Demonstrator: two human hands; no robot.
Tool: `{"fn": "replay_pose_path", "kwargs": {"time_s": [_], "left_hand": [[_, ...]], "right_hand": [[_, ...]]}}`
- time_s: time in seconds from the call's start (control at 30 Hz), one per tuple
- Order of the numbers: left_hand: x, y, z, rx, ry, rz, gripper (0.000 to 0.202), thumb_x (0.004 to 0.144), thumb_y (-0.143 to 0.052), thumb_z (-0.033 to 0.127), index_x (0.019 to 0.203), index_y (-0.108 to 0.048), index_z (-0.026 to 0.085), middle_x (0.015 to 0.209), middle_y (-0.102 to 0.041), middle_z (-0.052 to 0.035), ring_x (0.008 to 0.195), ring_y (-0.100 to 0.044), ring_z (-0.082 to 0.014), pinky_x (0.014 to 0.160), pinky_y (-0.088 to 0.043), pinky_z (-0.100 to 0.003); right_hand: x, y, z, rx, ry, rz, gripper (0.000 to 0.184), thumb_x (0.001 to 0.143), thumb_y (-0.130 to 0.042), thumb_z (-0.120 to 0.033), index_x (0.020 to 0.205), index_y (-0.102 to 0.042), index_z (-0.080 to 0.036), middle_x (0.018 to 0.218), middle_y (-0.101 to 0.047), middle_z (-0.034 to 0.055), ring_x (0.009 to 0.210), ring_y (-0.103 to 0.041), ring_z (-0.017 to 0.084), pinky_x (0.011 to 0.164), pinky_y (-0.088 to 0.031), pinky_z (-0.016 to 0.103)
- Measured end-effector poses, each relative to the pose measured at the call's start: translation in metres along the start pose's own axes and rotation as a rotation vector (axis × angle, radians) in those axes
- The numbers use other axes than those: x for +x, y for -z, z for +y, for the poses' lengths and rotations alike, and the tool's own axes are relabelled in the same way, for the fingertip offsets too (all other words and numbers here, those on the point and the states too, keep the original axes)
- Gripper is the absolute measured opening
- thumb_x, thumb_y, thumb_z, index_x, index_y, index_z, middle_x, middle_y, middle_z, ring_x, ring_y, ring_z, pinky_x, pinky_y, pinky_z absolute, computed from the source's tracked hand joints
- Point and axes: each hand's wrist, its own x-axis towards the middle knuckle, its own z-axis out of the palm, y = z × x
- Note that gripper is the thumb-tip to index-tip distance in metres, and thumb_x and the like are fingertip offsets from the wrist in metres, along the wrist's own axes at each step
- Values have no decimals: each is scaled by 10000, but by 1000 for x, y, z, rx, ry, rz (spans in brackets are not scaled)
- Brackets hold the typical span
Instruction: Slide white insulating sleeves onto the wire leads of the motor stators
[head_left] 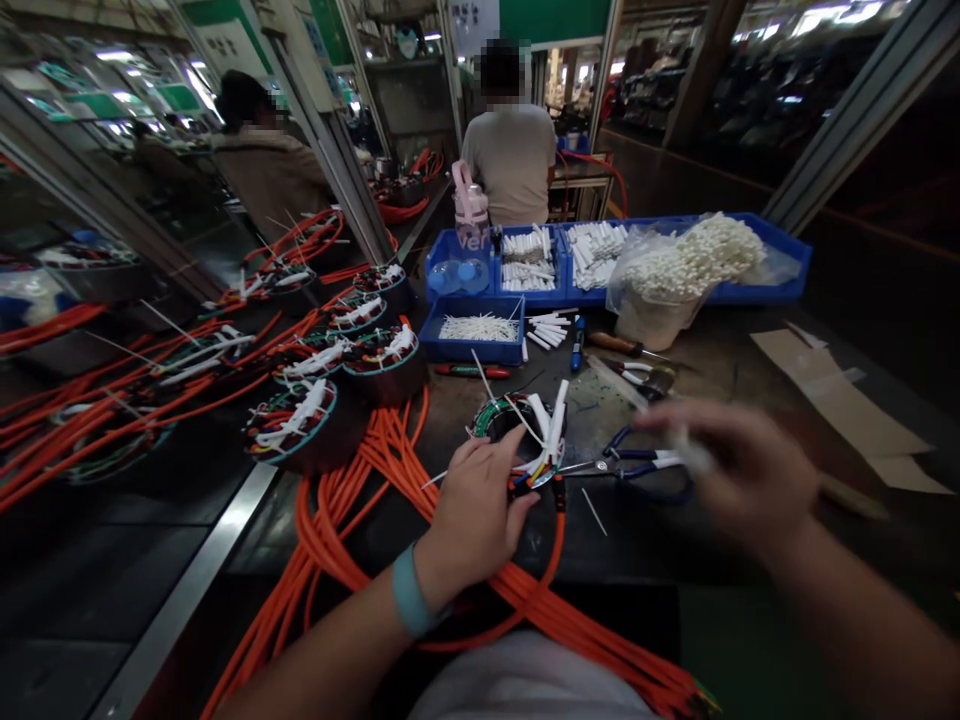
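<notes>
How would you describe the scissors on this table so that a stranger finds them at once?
On the dark worktable, look right of the wound ring under the left hand. The scissors lie there, flat. Only they have blue loop handles.

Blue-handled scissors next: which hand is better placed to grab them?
Right, probably. The right hand hovers directly beside the handles of the scissors, while the left hand is busy on the wound ring, farther away. Caveat: the right hand is blurred and seems to pinch something white already.
</notes>
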Motion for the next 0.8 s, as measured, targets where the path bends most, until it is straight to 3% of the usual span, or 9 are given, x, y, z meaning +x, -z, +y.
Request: {"fn": "replay_pose_path", "kwargs": {"time_s": [0.03,0.1,0.23,0.43,0.8], "left_hand": [[0,0,0,-12,13,4,685,765,-624,196,1362,-293,143,1012,-649,-72,982,-578,-230,1009,-356,-460],[-1,-1,0,-18,25,6,736,755,-643,197,1376,-251,156,982,-650,-57,981,-581,-230,1008,-356,-464],[0,-4,1,19,25,9,807,715,-723,266,1366,-256,174,961,-655,-46,974,-589,-239,991,-362,-472],[2,-12,6,142,72,74,850,619,-797,420,1294,-355,151,920,-646,-58,900,-586,-249,937,-395,-458],[1,-16,5,170,75,105,914,574,-801,490,1283,-368,110,928,-640,-76,895,-578,-251,945,-386,-443]], "right_hand": [[-27,-2,-18,38,147,-173,249,841,-490,-155,1040,-560,-286,998,-692,35,897,-670,182,753,-555,285],[-72,-7,-43,137,286,-223,267,869,-440,-178,1092,-518,-301,1036,-686,50,952,-658,203,765,-570,332],[-117,-21,-53,211,249,-205,272,889,-419,-212,1152,-463,-266,1047,-680,98,985,-645,213,760,-578,351],[-110,-22,-57,181,209,-156,280,844,-444,-129,1102,-455,-236,999,-693,102,939,-662,198,739,-582,333],[-84,-11,-70,98,285,-165,275,809,-406,-77,1044,-454,-212,879,-713,98,847,-683,161,708,-577,264]]}}
